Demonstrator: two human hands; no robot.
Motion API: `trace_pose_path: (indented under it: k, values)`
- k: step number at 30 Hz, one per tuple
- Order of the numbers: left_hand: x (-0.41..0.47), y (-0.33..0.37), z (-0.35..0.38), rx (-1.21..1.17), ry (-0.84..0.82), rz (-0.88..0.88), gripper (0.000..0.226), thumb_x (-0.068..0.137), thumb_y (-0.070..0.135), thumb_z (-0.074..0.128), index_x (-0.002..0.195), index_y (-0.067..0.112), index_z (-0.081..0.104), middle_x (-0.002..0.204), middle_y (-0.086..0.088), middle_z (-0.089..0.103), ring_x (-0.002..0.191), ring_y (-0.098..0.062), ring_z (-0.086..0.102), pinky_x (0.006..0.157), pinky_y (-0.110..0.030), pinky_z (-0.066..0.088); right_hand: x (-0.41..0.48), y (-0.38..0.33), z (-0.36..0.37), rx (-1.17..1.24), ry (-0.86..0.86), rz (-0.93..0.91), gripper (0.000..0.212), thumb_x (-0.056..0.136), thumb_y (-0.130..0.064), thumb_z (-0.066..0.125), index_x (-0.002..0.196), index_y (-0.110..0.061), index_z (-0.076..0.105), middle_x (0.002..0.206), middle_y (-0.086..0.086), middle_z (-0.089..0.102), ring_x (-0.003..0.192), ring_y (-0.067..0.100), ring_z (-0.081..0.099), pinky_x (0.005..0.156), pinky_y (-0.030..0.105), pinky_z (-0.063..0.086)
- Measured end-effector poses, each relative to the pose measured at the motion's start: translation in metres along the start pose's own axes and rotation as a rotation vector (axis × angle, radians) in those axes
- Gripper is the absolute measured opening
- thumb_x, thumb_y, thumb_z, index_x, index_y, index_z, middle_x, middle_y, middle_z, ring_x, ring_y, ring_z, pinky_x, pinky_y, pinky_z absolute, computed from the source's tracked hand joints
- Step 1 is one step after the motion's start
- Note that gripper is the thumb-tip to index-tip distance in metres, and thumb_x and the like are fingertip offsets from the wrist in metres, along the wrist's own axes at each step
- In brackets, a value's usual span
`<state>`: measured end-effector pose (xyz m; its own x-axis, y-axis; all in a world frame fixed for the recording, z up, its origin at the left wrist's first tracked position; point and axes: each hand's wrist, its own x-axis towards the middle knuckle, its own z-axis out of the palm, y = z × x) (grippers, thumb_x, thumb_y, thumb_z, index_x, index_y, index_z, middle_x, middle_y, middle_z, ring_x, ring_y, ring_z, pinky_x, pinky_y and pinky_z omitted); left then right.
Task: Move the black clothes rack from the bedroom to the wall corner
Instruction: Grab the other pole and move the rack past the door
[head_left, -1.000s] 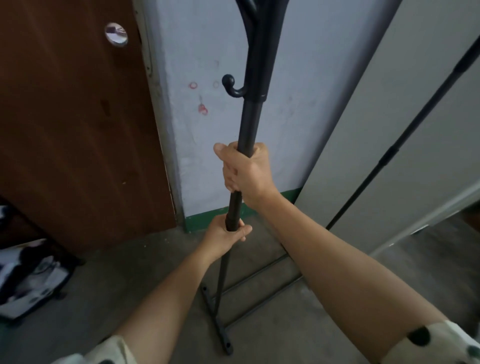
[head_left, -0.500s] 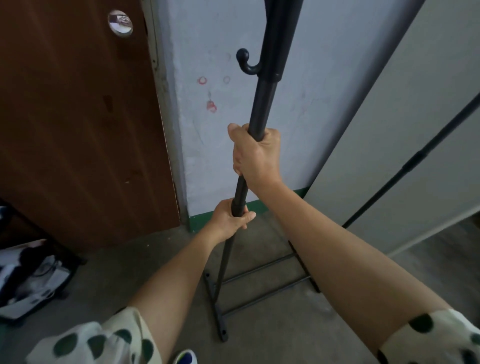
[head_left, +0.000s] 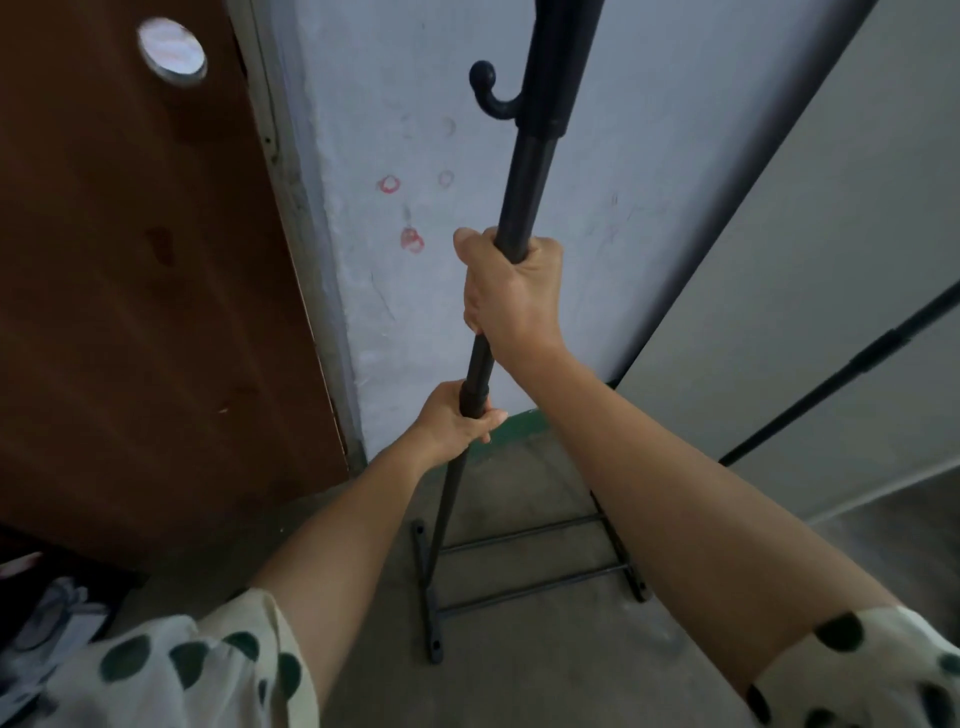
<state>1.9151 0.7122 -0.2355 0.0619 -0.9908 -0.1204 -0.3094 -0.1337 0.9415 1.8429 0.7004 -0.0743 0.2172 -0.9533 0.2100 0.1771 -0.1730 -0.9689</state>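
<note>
The black clothes rack (head_left: 527, 176) stands in front of me near the wall corner, with one upright pole, a hook on its left side, and a base of two thin rails on the concrete floor. My right hand (head_left: 511, 288) grips the pole about halfway up. My left hand (head_left: 457, 415) grips the same pole lower down, at a thicker joint. The rack's second upright (head_left: 852, 364) runs slanted along the grey panel on the right. My right forearm hides part of the base.
A brown wooden door (head_left: 145, 291) with a round hole is on the left. The white wall (head_left: 415, 260) with a green skirting is straight ahead, and a grey panel (head_left: 810, 249) leans on the right. Cluttered items (head_left: 47, 618) lie low at the left.
The rack's base has shifted forward towards the wall corner and sits more squarely on the floor. Both hands keep their grip on the pole, and my view has come closer.
</note>
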Motion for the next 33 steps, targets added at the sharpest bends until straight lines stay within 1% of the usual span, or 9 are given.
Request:
trace_pose_path:
  k: [4, 10, 15, 18, 21, 24, 29, 31, 33]
  values:
    - [0.023, -0.003, -0.018, -0.009, -0.01, 0.012, 0.023, 0.079, 0.021, 0.071, 0.077, -0.001, 0.063, 0.068, -0.011, 0.07, 0.063, -0.014, 0.068, 0.071, -0.028, 0.051, 0.023, 0.008, 0.015, 0.003, 0.011, 0.002, 0.044, 0.087, -0.003, 0.061, 0.052, -0.017, 0.036, 0.043, -0.001, 0.032, 0.035, 0.014, 0.03, 0.038, 0.022, 0.027]
    - [0.057, -0.002, -0.033, 0.017, -0.03, 0.036, 0.022, 0.08, 0.022, 0.07, 0.076, 0.002, 0.063, 0.067, -0.009, 0.07, 0.062, -0.012, 0.067, 0.069, -0.025, 0.049, 0.057, 0.014, 0.022, 0.017, 0.052, -0.016, 0.05, 0.085, 0.0, 0.061, 0.045, -0.021, 0.04, 0.041, -0.002, 0.034, 0.035, 0.016, 0.031, 0.039, 0.022, 0.028]
    - [0.078, -0.005, -0.045, 0.033, -0.039, 0.051, 0.021, 0.08, 0.023, 0.07, 0.076, 0.004, 0.064, 0.069, -0.009, 0.07, 0.065, -0.014, 0.069, 0.076, -0.029, 0.051, 0.077, 0.021, 0.03, 0.003, 0.049, -0.022, 0.049, 0.086, 0.0, 0.06, 0.045, -0.021, 0.043, 0.036, -0.01, 0.041, 0.033, 0.011, 0.036, 0.039, 0.021, 0.03]
    - [0.088, -0.006, -0.05, 0.046, -0.042, 0.054, 0.021, 0.079, 0.024, 0.07, 0.075, 0.005, 0.063, 0.069, -0.009, 0.07, 0.063, -0.011, 0.068, 0.073, -0.027, 0.05, 0.087, 0.023, 0.032, 0.003, 0.046, -0.036, 0.047, 0.086, 0.0, 0.061, 0.047, -0.018, 0.044, 0.036, -0.009, 0.039, 0.032, 0.008, 0.038, 0.038, 0.02, 0.031]
    - [0.095, -0.007, -0.055, 0.049, -0.058, 0.054, 0.021, 0.078, 0.024, 0.07, 0.076, 0.004, 0.064, 0.07, -0.009, 0.071, 0.062, -0.007, 0.067, 0.068, -0.023, 0.046, 0.093, 0.026, 0.036, 0.002, 0.022, -0.037, 0.056, 0.087, -0.001, 0.061, 0.036, -0.024, 0.054, 0.035, -0.008, 0.041, 0.032, 0.007, 0.038, 0.038, 0.021, 0.032]
    - [0.102, -0.007, -0.058, 0.066, -0.058, 0.054, 0.021, 0.079, 0.026, 0.07, 0.075, 0.006, 0.065, 0.069, -0.007, 0.071, 0.063, -0.005, 0.067, 0.066, -0.019, 0.043, 0.1, 0.029, 0.037, 0.0, 0.057, -0.049, 0.054, 0.087, 0.0, 0.061, 0.039, -0.023, 0.048, 0.038, -0.005, 0.038, 0.031, 0.009, 0.037, 0.037, 0.02, 0.033]
    - [0.107, -0.008, -0.059, 0.071, -0.061, 0.066, 0.02, 0.078, 0.026, 0.071, 0.075, 0.007, 0.064, 0.069, -0.006, 0.07, 0.064, -0.005, 0.067, 0.067, -0.021, 0.044, 0.107, 0.033, 0.038, -0.027, 0.108, -0.075, 0.042, 0.086, -0.001, 0.062, 0.052, -0.014, 0.041, 0.043, 0.001, 0.036, 0.032, 0.01, 0.038, 0.037, 0.019, 0.036]
    - [0.105, -0.007, -0.058, 0.059, -0.047, 0.064, 0.02, 0.078, 0.026, 0.071, 0.075, 0.008, 0.063, 0.071, -0.007, 0.069, 0.067, -0.011, 0.068, 0.072, -0.027, 0.048, 0.106, 0.034, 0.037, -0.07, 0.098, -0.093, 0.038, 0.087, -0.006, 0.063, 0.053, -0.013, 0.046, 0.045, 0.004, 0.039, 0.033, 0.011, 0.041, 0.037, 0.022, 0.039]
    - [0.102, -0.006, -0.058, 0.071, -0.021, 0.052, 0.02, 0.075, 0.029, 0.073, 0.073, 0.012, 0.062, 0.072, -0.006, 0.067, 0.072, -0.017, 0.066, 0.076, -0.032, 0.051, 0.105, 0.032, 0.036, -0.109, 0.06, -0.106, 0.042, 0.088, -0.012, 0.064, 0.048, -0.022, 0.057, 0.044, 0.002, 0.043, 0.034, 0.011, 0.045, 0.039, 0.025, 0.042]
